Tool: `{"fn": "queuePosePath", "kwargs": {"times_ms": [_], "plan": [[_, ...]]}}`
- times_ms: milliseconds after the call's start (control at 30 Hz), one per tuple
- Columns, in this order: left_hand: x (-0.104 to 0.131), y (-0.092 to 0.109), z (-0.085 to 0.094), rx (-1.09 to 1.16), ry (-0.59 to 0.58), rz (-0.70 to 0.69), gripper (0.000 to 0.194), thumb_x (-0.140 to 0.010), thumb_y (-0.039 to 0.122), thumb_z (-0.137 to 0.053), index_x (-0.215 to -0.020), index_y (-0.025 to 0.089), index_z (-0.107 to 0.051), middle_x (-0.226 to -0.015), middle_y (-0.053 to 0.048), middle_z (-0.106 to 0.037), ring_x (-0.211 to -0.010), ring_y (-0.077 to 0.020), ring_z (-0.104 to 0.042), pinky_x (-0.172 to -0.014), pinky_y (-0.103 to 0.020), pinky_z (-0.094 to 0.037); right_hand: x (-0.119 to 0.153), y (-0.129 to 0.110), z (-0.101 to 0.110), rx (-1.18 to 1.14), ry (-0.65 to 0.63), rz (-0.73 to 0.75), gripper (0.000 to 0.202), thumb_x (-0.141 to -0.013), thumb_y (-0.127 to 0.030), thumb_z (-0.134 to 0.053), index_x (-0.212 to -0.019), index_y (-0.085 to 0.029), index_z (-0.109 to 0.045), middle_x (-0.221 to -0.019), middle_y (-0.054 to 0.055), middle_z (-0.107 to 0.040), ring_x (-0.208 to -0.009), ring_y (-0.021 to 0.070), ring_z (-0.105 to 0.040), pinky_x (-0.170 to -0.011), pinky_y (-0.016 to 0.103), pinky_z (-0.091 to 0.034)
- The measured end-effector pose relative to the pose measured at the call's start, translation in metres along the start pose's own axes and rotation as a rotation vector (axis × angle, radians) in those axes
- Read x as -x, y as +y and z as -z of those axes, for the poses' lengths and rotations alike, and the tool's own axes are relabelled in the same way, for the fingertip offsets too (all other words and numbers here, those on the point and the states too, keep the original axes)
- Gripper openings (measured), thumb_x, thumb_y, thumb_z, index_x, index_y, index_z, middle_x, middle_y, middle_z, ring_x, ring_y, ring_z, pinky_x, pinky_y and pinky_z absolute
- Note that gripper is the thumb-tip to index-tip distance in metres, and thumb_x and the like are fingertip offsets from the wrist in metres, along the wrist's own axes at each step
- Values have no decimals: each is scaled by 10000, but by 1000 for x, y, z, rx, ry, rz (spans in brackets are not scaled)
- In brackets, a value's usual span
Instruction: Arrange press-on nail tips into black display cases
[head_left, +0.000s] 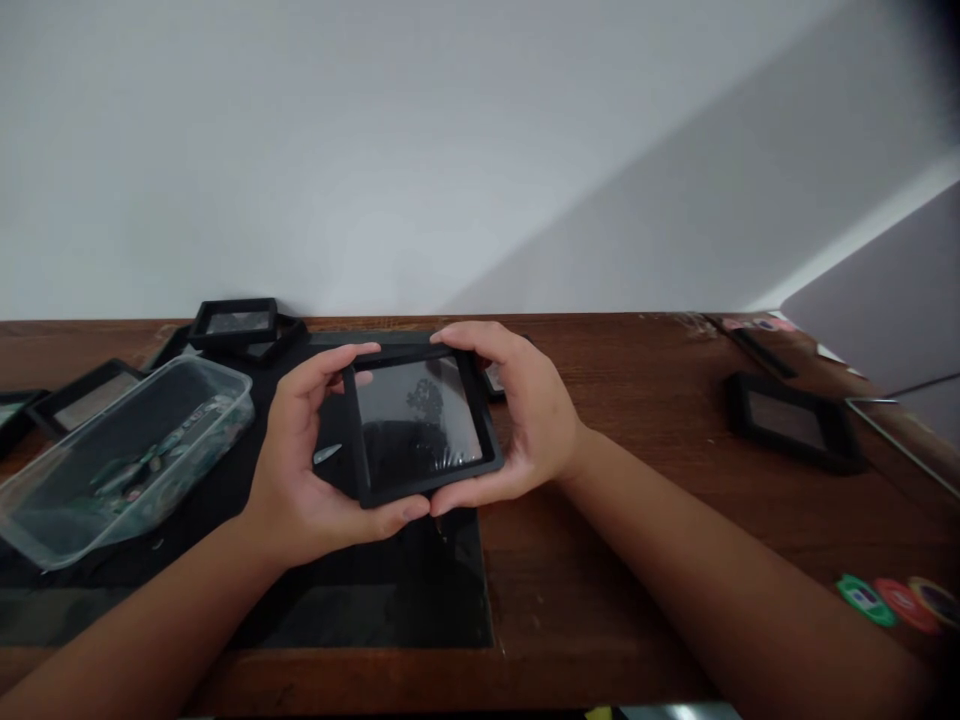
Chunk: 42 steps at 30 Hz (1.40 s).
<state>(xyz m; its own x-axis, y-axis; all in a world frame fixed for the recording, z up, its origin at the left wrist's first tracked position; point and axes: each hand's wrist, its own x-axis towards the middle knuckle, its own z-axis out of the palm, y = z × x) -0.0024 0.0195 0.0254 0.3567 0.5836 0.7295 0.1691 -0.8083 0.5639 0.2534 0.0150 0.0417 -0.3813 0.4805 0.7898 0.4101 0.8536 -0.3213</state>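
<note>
Both my hands hold up a black box frame with a clear, glossy front that shows reflections and a few wrinkles at its lower right. My left hand grips its left side, thumb along the bottom edge and fingers at the top. My right hand clasps the right side in the same way, the two thumbs nearly meeting below. Beneath the frame lies a black mat on the wooden table. A small pale pointed piece rests on the mat beside my left hand. Part of another dark frame shows behind my right hand.
At left stands a clear plastic tub with mixed small pieces inside. Several black frames lie around it, including a stacked one by the wall. Another black frame sits at right. Round coloured discs lie near the right front edge.
</note>
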Motion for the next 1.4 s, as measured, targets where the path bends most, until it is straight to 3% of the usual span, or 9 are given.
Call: {"fn": "queuePosePath", "kwargs": {"times_ms": [267, 400, 567, 667, 833, 1000, 1067, 1233, 1400], "plan": [[0, 1, 0, 9, -22, 51, 1125, -591, 464, -1042, -1561, 350, -484, -1552, -132, -566, -1452, -404, -547, -1184, -617, -503, -1, 2, 1, 21, -63, -101, 1143, -509, -806, -906, -1485, -357, -516, -1439, 129, -691, -1223, 422, -697, -1035, 637, -581], [1, 1, 0, -18, -78, 81, 1122, -659, 443, -1012, -1606, 342, -420, -1609, -148, -525, -1489, -398, -522, -1237, -625, -457, -1, 6, 2, 46, -77, -80, 1088, -567, -796, -890, -1478, -330, -520, -1418, 141, -700, -1207, 406, -709, -1035, 616, -587], [4, -4, 2, -151, -147, 208, 1088, -780, 446, -930, -1663, 326, -306, -1641, -185, -494, -1523, -414, -502, -1228, -681, -447, 2, 18, 1, 137, -13, 12, 1025, -675, -830, -834, -1428, -210, -520, -1325, 187, -728, -1140, 364, -742, -963, 545, -620], [7, -6, 2, -203, -168, 281, 1085, -794, 460, -910, -1670, 325, -284, -1641, -201, -492, -1532, -438, -487, -1213, -735, -427, 5, 26, 2, 157, 5, -20, 1020, -685, -851, -817, -1411, -201, -516, -1293, 179, -727, -1126, 345, -745, -974, 517, -614], [10, -7, 0, -182, -227, 392, 1041, -848, 459, -866, -1687, 330, -263, -1660, -203, -489, -1542, -436, -477, -1227, -746, -393, 9, 36, 6, 145, 21, -123, 1032, -661, -799, -864, -1423, -207, -499, -1322, 182, -693, -1145, 337, -725, -985, 502, -599], [8, -6, 4, -287, -298, 412, 1023, -874, 535, -815, -1701, 322, -253, -1677, -198, -469, -1549, -460, -445, -1165, -749, -459, 10, 45, 21, 218, -66, -280, 1132, -623, -834, -861, -1484, -206, -479, -1419, 206, -655, -1215, 387, -690, -1045, 564, -561], [6, -5, 5, -364, -368, 459, 1029, -893, 599, -749, -1708, 270, -214, -1709, -208, -420, -1588, -457, -379, -1200, -752, -418, 12, 52, 31, 240, -99, -405, 1151, -609, -833, -863, -1492, -195, -492, -1451, 225, -639, -1235, 424, -678, -1069, 612, -536], [6, -4, 1, -570, -689, 710, 1191, -877, 739, -542, -1706, 25, -71, -1798, -282, -155, -1685, -441, -115, -1335, -695, -191, 24, 75, 57, 185, -185, -777, 1109, -596, -738, -891, -1496, -208, -517, -1442, 207, -661, -1256, 440, -672, -1090, 649, -526], [6, -3, -1, -629, -779, 759, 1240, -868, 798, -434, -1706, -11, -10, -1814, -270, -52, -1695, -434, -15, -1350, -672, -141, 29, 83, 62, 123, -253, -792, 1102, -522, -656, -961, -1459, -223, -574, -1425, 177, -680, -1294, 425, -652, -1157, 648, -492]]}}
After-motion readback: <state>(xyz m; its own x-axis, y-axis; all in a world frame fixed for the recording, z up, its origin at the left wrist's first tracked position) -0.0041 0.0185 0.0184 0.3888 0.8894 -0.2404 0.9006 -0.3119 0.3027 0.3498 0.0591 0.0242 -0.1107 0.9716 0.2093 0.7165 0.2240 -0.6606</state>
